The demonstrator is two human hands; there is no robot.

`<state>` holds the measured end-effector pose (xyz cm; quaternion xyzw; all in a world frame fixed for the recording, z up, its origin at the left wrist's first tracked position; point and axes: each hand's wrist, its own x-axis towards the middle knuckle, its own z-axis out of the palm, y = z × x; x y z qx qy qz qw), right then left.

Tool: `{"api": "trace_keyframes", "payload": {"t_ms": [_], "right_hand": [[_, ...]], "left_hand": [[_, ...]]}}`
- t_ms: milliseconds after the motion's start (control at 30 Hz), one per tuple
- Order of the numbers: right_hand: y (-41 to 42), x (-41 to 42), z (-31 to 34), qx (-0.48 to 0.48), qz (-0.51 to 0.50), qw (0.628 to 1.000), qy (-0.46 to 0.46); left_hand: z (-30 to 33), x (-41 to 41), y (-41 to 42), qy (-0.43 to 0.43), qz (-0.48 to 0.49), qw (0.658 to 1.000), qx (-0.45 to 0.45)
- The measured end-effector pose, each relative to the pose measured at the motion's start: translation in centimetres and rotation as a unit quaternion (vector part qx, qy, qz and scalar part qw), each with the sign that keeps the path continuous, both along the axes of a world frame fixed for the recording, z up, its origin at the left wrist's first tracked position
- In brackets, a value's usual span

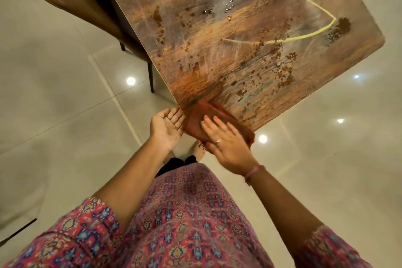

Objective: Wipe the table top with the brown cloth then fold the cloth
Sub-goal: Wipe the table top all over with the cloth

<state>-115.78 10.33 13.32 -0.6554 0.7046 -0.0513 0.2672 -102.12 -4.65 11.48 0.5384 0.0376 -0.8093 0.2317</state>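
Right hand (226,139) lay flat, fingers straight, pressing the one brown rectangular cloth (202,119) at the table top's (250,39) 6 o'clock corner. Left hand (166,125) was released, palm-up and cupped beside the edge, likely to catch swept crumbs. One brown chair (71,0) at 10 o'clock.

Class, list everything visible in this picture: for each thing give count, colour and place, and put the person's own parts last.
table top: one, streaked brown-orange, upper right.
brown cloth: one, reddish brown, at the table's near corner, partly over the edge.
droplets: a cluster, shiny, mid table.
chair: one, brown, upper left beside the table.
floor: pale glossy tiles, all around.
left hand: open, palm up, just off the table's edge.
right hand: flat on the cloth, wearing a ring.
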Motion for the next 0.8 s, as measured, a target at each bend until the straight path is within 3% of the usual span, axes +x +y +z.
{"api": "trace_keyframes", "payload": {"t_ms": [167, 300, 433, 533, 633, 733, 800], "right_hand": [[-4.9, -6.5, -0.1, -0.008, -0.136, 0.990, 0.028], [-9.6, -4.7, -0.6, -0.017, -0.261, 0.963, 0.069], [-4.1, 1.6, -0.5, -0.020, -0.082, 0.995, 0.046], [-0.2, -2.5, 0.0, -0.028, -0.017, 0.999, 0.017], [-2.4, -10.0, 0.0, -0.027, -0.165, 0.984, 0.060], [-7.5, -12.5, -0.2, -0.027, -0.351, 0.928, 0.118], [-9.6, -10.2, -0.6, -0.037, -0.356, 0.919, 0.167]], "left_hand": [[0.3, 0.1, 0.1, 0.004, 0.006, 1.000, 0.001], [0.6, 0.1, 0.8, 0.006, -0.054, 0.998, -0.021], [0.9, -0.9, 3.0, 0.002, -0.143, 0.989, -0.028], [1.0, -1.6, 4.5, -0.001, -0.152, 0.988, -0.031], [1.2, -1.8, 5.3, -0.007, -0.164, 0.985, -0.047], [1.1, -2.2, 6.6, -0.033, -0.170, 0.984, -0.051], [0.8, -3.0, 7.5, -0.077, -0.140, 0.986, -0.051]]}}
